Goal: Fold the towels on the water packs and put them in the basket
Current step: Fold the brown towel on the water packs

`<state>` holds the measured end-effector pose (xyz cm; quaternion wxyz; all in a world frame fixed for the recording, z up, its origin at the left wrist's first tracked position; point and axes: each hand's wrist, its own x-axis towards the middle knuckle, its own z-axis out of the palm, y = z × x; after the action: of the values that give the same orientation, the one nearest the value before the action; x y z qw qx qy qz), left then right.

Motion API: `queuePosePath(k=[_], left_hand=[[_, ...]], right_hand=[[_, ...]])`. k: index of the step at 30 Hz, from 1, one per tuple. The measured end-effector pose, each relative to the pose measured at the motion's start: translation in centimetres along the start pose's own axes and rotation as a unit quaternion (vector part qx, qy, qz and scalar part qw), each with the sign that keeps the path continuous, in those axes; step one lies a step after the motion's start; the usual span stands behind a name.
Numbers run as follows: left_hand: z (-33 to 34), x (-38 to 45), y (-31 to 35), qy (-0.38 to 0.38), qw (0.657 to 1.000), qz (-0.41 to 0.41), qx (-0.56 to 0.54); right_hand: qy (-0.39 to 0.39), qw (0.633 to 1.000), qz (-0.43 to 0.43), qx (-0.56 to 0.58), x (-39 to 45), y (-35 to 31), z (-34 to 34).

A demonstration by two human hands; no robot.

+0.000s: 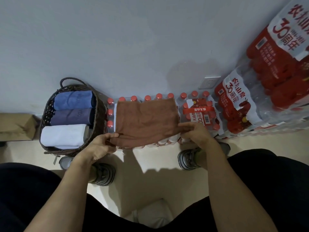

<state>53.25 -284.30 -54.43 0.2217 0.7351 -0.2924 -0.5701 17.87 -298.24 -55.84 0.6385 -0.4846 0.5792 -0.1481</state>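
— Cardboard at the far left, what is sitting there?

— A box [15,126] is lying on the floor against the wall. Just right of it a dark woven basket [48,113] is standing, touching the water packs [202,114].

— What is lying in the basket?

— Three folded towels are lying side by side: a blue towel [72,99] nearest the wall, a purple towel [71,116] in the middle and a white towel [62,135] nearest the person.

— And the towel being worked on?

— A brown towel [146,119] is lying spread flat on top of the red-capped packs, right of the basket, with its near edge hanging a little over the front of the packs.

— What are the hands doing?

— The left hand [100,144] is pinching the near left corner, fingers [111,136] and thumb clamped on the cloth. The right hand [194,131] is gripping the near right corner, its fingers likewise closed on the fabric.

— Further right?

— More packs [237,104] with red and white labels are leaning in a stack along the wall, and a wall socket [209,82] is showing just behind them. Two grey shoes are standing on the pale floor below the hands.
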Motion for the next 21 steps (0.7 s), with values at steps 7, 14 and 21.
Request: queuePosePath(k=[7, 14, 21], left_hand=[[0.5, -0.1, 0.0, 0.141, 0.985, 0.094, 0.032], [0.2, 1.3, -0.6, 0.189, 0.974, 0.109, 0.059], [1.9, 1.7, 0.5, 0.203, 0.958, 0.203, 0.026]], right_hand=[[0.067, 0.996, -0.048, -0.012, 0.4, 0.6, -0.2], [0.121, 0.987, -0.103, 0.023, 0.1, -0.8, -0.1], [0.123, 0.981, -0.152, 0.007, 1.1, -1.8, -0.1]])
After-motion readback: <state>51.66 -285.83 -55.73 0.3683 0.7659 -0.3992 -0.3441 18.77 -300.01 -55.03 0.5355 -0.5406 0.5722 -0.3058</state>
